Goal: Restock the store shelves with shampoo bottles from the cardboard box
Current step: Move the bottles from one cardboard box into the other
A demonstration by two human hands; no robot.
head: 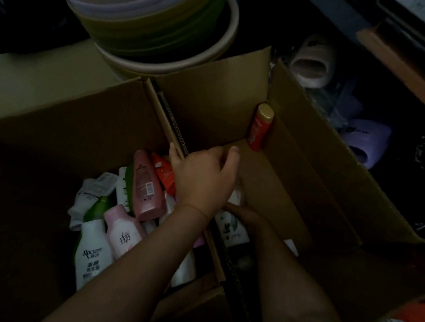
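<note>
one white bottle (pixel 90 255) in the cardboard box (pixel 49 117) is marked "racien"; the left hand (pixel 201 178) is held loosely curled, while the right hand's (pixel 242 214) fingers cannot be told.

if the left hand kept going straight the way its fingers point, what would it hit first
Probably the inner brown cardboard flap just beyond the left hand, and further along the red bottle with the gold cap in the corner; depth is unclear.

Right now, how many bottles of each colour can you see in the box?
Counting only bottles that show clearly:
Pink: 2, a dark pink bottle and a pale pink bottle
Red: 2, a gold-capped red bottle and a red bottle
White: 1, the Raclen bottle
Total: 5
More lie partly hidden under the arms; those I cannot count.
</note>
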